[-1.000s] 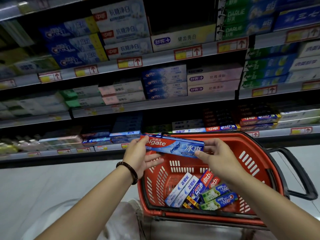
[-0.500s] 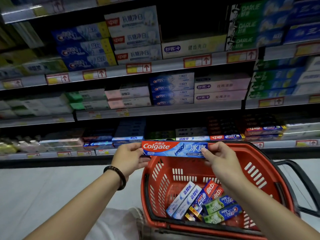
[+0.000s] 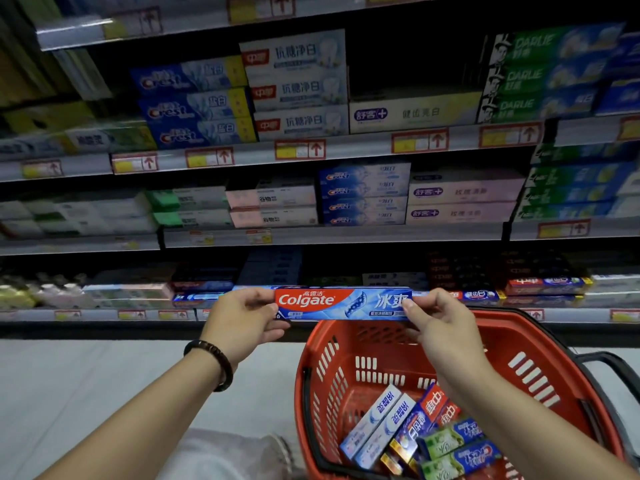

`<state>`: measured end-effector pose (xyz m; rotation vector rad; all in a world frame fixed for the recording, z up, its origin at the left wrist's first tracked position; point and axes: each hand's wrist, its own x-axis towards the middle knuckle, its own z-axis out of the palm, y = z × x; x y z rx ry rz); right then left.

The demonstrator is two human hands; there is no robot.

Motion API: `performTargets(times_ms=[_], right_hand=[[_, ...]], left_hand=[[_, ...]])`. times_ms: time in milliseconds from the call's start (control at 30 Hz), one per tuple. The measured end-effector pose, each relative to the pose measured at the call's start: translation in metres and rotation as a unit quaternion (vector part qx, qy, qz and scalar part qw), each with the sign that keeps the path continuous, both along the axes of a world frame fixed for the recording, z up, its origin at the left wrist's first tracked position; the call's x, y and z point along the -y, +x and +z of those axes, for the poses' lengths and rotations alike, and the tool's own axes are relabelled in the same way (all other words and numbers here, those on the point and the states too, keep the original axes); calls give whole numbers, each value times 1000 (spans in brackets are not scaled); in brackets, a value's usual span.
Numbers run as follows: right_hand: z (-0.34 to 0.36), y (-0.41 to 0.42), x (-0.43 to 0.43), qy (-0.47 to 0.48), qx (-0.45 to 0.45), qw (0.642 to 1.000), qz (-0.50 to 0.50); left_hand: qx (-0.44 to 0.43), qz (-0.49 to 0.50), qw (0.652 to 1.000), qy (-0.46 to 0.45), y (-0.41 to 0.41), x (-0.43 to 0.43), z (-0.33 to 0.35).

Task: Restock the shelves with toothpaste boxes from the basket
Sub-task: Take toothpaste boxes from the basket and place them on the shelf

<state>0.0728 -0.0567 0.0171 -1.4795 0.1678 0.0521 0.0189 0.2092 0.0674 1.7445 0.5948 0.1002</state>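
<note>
A red and blue Colgate toothpaste box (image 3: 343, 304) is held level in front of the lowest shelf. My left hand (image 3: 242, 318) pinches its left end and my right hand (image 3: 440, 323) pinches its right end. Below them stands the red plastic basket (image 3: 318, 372), with several toothpaste boxes (image 3: 412, 427) lying in its bottom: white, blue and red, and green ones. The shelves (image 3: 329, 233) behind carry rows of stacked toothpaste boxes.
The bottom shelf edge (image 3: 138, 315) runs just behind the held box, with low stacks on it. A dark gap (image 3: 412, 71) sits above the single white box on the upper shelf. The basket's black handle (image 3: 620, 372) sticks out right. Pale floor lies at left.
Both hands lifted the Colgate box up from over the basket and turned it level, front face toward me. The view tilted upward toward the shelves.
</note>
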Motion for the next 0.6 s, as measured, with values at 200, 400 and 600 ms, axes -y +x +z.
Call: performTargets(times_ms=[200,400,600], right_hand=[[-3,6,-31,-13,-5,1000,-15],[-5,16,-66,-38,-1,999,-16],[-13,23,-104,-51,-11,999,11]], left_hand=[[9,25,1000,-1,1,-21,-5],[15,60,998,-12,-1,-51,-13],[20,96,995,-10,-3,-87,-25]])
